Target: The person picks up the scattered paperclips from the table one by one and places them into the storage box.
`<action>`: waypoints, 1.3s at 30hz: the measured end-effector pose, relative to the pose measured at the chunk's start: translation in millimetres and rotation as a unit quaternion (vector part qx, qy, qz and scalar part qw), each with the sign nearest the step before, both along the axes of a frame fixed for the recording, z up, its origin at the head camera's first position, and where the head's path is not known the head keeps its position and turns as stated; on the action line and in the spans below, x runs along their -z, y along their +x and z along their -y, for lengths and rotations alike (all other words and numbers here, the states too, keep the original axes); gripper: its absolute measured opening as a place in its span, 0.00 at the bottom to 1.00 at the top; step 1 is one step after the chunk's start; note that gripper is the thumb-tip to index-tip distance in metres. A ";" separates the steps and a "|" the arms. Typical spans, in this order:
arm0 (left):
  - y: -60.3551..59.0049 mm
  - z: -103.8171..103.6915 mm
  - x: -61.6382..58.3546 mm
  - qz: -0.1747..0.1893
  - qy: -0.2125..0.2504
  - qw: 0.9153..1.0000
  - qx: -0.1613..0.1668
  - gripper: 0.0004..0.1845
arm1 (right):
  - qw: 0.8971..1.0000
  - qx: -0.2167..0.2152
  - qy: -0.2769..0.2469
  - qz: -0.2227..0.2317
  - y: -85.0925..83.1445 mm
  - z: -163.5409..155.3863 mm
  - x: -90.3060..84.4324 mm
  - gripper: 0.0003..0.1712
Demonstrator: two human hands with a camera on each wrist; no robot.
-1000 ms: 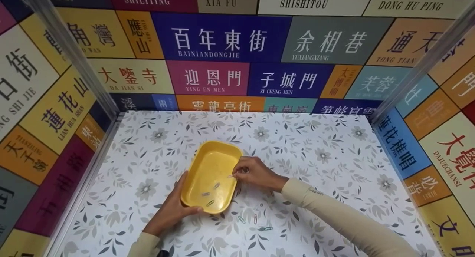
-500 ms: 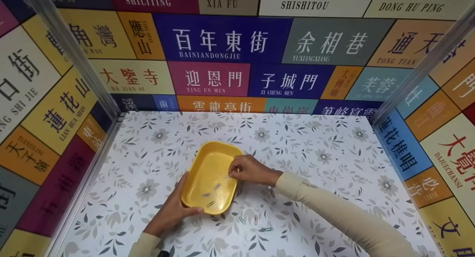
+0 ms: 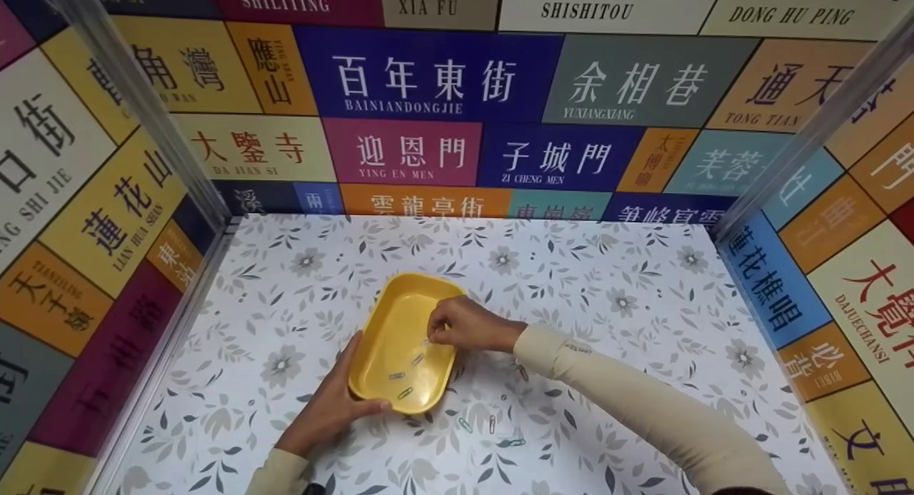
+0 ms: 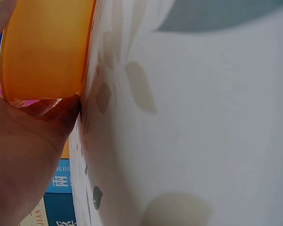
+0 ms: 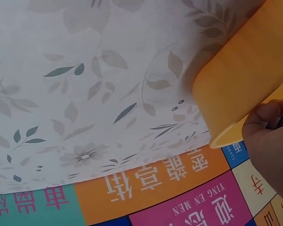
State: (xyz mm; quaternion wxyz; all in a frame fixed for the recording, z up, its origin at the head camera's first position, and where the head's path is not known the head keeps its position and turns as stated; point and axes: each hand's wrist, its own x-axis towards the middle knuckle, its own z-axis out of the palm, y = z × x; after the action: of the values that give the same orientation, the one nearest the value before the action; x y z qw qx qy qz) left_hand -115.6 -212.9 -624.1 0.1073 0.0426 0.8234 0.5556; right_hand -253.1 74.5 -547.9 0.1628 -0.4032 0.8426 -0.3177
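Note:
A shallow yellow plastic tray (image 3: pixel 395 323) sits on the table in the head view. My left hand (image 3: pixel 325 409) grips its left side and near corner, the thumb along the near rim; the left wrist view shows this hand (image 4: pixel 28 146) against the tray wall (image 4: pixel 47 52). Over the tray's right rim reaches my right hand (image 3: pixel 471 325), its fingertips pinching a small pale paper clip (image 3: pixel 426 342) just above the tray floor. Inside lie a silvery paper clip (image 3: pixel 418 359), another pale one (image 3: pixel 396 375) and a green one (image 3: pixel 405 393). In the right wrist view the fingers hide the pinched clip.
On the table's leaf-patterned cloth (image 3: pixel 585 266), right of the tray, lie a green paper clip (image 3: pixel 465 424), a red clip (image 3: pixel 492 423), a teal clip (image 3: pixel 512 442) and a reddish clip (image 3: pixel 523 372) near the right sleeve. Sign-printed panels (image 3: pixel 428 73) enclose the back and sides.
My right hand has moved left, from the tray's right rim to farther over its inside, carrying the paper clip. The left hand and tray have stayed nearly still.

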 end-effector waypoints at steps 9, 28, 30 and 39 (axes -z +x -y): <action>-2.1 0.9 1.6 -0.016 0.003 1.000 0.009 0.76 | 0.999 -0.026 0.021 -0.017 -4.6 16.9 -2.8 0.04; -2.5 3.2 2.1 -0.008 0.023 1.000 0.016 0.75 | 0.996 -0.048 0.075 0.020 -12.2 45.6 3.6 0.04; -2.7 3.2 1.9 -0.010 0.025 0.999 0.017 0.75 | 0.995 -0.047 0.079 0.029 -12.6 48.1 3.2 0.04; -0.2 4.2 3.2 -0.018 0.030 0.999 0.017 0.74 | 0.995 -0.061 0.075 0.006 -13.6 54.0 11.5 0.05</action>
State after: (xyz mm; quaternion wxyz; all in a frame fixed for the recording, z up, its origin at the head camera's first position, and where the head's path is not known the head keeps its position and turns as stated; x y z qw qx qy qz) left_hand -115.7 -217.1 -627.3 0.1005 0.0695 0.8071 0.5777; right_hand -266.7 20.5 -559.4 0.2167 -0.4386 0.8367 -0.2459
